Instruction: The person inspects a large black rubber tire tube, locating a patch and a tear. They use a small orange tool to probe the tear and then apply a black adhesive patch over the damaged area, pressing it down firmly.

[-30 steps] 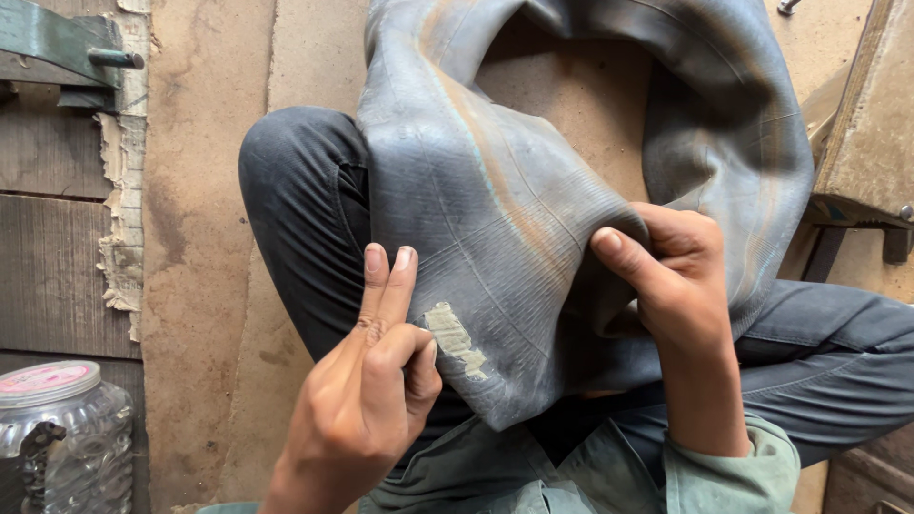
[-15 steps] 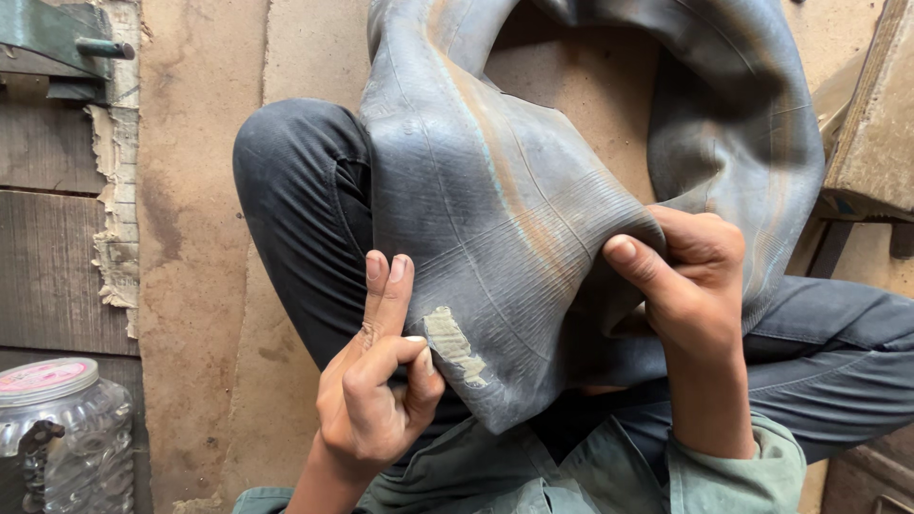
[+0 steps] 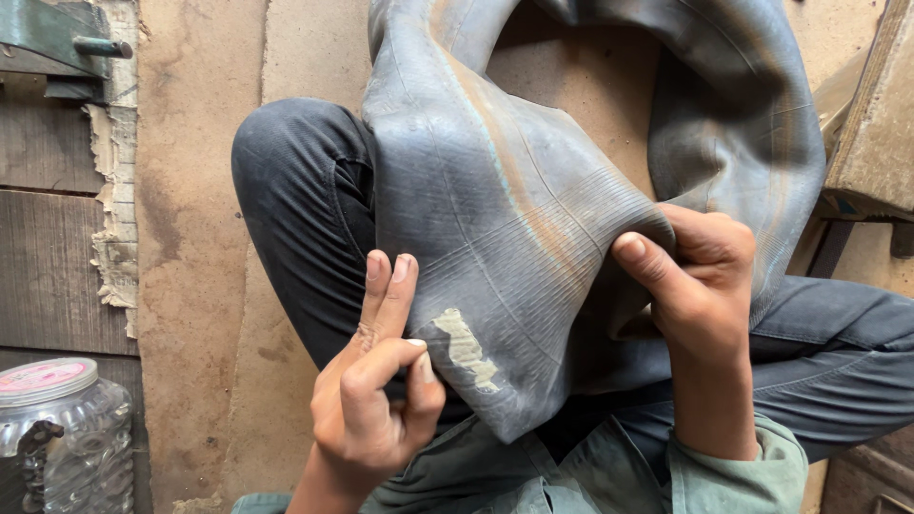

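Now: your right hand [image 3: 700,286] pinches the rubber tube [image 3: 495,219] fold at 3 o'clock; left hand [image 3: 376,400], two fingers [image 3: 386,290] extended, holds nothing. Rub the pale patch [image 3: 465,350] flat.

The tube [image 3: 495,219] is dull grey-blue, marked with fine parallel ribs and streaked along its length with rust-brown and a thin teal line. A pale, off-white patch [image 3: 466,350] is seen on it. The trousers [image 3: 305,209] are dark grey-blue, and the sleeve [image 3: 733,476] is faded green. The floor [image 3: 200,190] is tan and stained. The jar [image 3: 62,433] is clear, ridged plastic and is capped with a pink lid [image 3: 43,376].
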